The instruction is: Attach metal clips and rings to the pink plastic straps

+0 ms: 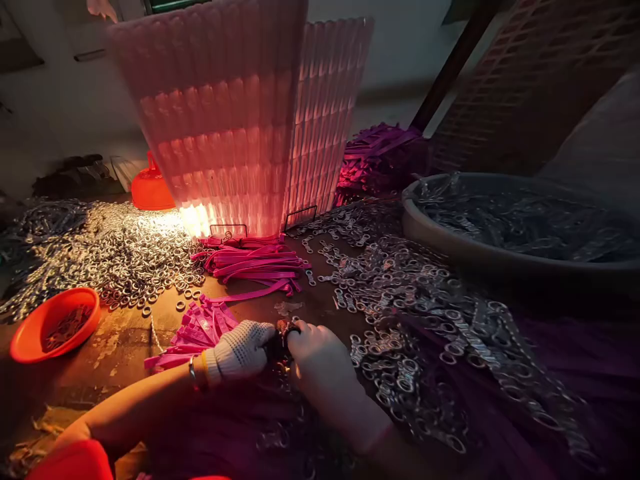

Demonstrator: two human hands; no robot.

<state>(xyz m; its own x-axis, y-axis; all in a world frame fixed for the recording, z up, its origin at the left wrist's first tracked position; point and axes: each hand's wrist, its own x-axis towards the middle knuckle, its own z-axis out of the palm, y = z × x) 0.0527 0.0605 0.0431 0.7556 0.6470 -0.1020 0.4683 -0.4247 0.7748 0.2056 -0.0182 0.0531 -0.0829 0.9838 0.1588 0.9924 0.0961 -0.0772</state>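
My left hand, in a white dotted glove, has its fingers closed at a small dark thing low over the table. My right hand is closed on the other side of it, thumb and fingers drawn together. Shadow hides what kind of thing it is. Just left of the gloved hand, a fan of pink straps lies on the table. Beyond both hands rests a stack of longer pink straps. Close to my right hand spread metal ring-ended pieces.
Metal rings are heaped at the left under an orange-shaded lamp. An orange bowl holds small parts. Ribbed translucent panels stand behind. A large tub is at the right; purple straps are piled at the back.
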